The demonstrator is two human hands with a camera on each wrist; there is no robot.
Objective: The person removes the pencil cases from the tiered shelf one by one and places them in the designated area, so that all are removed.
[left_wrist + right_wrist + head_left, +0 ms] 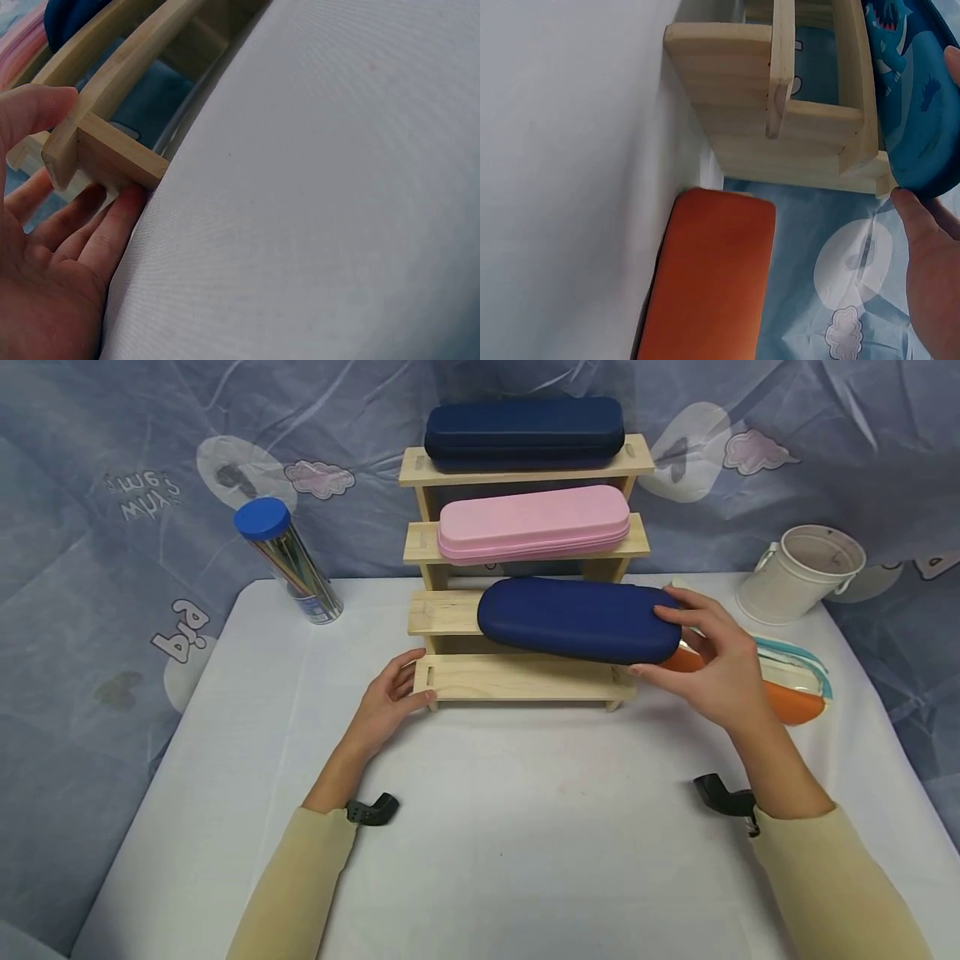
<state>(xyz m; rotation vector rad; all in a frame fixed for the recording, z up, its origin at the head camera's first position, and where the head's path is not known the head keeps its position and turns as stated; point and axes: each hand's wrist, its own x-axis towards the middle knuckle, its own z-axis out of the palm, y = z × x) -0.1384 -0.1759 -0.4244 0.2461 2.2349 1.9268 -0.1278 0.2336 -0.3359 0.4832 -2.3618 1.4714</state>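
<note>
My right hand [716, 656] grips the right end of a dark blue pencil case [581, 620], thumb at the lower edge and fingers over the top. The case lies slightly tilted over the second-lowest step of a tiered wooden rack [525, 678]. In the right wrist view, the side of the pencil case [919, 97] carries a blue cartoon print. My left hand [386, 697] holds the left end of the rack's lowest step. In the left wrist view the thumb of my left hand [67, 247] lies against the step's edge, with the fingers around its end.
A pink case [534, 522] and a navy case [525, 433] sit on the upper steps. An orange case with teal trim [797, 703] lies right of the rack, before a white bucket [765, 587]. A blue-lidded tube of sticks [300, 564] stands at left.
</note>
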